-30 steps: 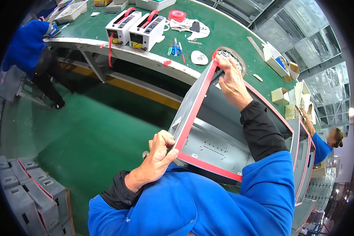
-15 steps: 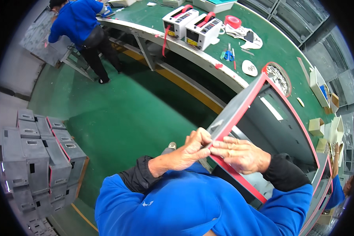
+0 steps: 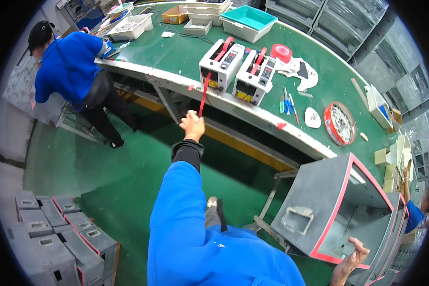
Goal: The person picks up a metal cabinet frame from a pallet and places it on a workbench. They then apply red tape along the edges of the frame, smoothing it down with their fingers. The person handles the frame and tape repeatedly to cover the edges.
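My left hand [image 3: 192, 127] is stretched forward, fingers closed at the lower end of a strip of red tape [image 3: 204, 97]. The strip hangs from the left of two white tape dispensers [image 3: 221, 64] at the bench edge. My right hand [image 3: 351, 262] is at the lower right with fingers apart and nothing seen in them. It is beside the front of a grey metal cabinet [image 3: 310, 200], whose open front is edged with red tape. A rectangular cutout shows in the cabinet's side.
The green-topped bench [image 3: 176, 57] carries a second dispenser [image 3: 255, 76], a red tape roll [image 3: 281, 53], scissors [image 3: 287, 106] and a round red tub of small parts [image 3: 339, 124]. Grey cabinets [image 3: 66, 233] are stacked at left. One co-worker [image 3: 71, 71] stands far left, another [image 3: 414, 214] far right.
My left hand has left the cabinet's taped edge and reached forward to the hanging red tape. My right hand has moved down and right, off that edge. More of the cabinet's side now shows.
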A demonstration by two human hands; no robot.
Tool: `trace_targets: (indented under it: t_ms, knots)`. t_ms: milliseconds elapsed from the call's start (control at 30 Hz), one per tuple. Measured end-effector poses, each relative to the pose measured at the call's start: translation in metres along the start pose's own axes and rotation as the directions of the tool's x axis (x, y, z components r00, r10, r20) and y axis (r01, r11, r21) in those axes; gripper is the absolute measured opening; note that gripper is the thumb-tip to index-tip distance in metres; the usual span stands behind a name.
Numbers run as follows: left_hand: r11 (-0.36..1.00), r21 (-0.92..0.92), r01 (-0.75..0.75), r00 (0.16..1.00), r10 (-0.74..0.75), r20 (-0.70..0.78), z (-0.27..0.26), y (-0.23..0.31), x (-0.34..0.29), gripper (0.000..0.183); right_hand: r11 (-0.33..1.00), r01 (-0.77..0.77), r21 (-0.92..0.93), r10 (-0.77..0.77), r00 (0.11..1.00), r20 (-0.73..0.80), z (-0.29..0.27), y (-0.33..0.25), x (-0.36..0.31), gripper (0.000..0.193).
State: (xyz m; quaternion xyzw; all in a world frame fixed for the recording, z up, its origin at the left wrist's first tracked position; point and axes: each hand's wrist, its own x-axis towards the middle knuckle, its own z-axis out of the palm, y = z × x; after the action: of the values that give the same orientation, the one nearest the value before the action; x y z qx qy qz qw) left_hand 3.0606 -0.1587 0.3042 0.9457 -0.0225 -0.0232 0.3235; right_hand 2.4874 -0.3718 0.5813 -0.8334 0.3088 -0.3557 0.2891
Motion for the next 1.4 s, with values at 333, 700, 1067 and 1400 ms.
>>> trace_targets:
  t_ms: [333,700,1067,1400]
  knots:
    - [0.986,-0.074,-0.15,0.987,0.145,-0.068,0.018,0.032,0.113,0.052,0.918,-0.143,-0.371,0.14,0.99,-0.034,0.039,-0.026,0.001,0.026]
    - [0.668,-0.185,-0.721,0.67,0.74,0.061,0.052,0.024,-0.066,0.02,0.964,-0.253,-0.081,0.229,0.945,-0.233,0.039,-0.017,-0.013,0.021]
    - [0.234,-0.655,-0.719,-0.473,0.525,0.707,-0.023,0.051,-0.341,0.031,0.861,0.32,0.394,-0.154,0.904,-0.398,0.038,0.022,-0.03,0.024]
    - [0.334,-0.916,-0.222,-0.507,0.763,0.401,-0.114,0.203,-0.449,0.042,0.45,-0.161,0.879,0.151,0.983,0.103,0.026,0.033,-0.181,0.048]
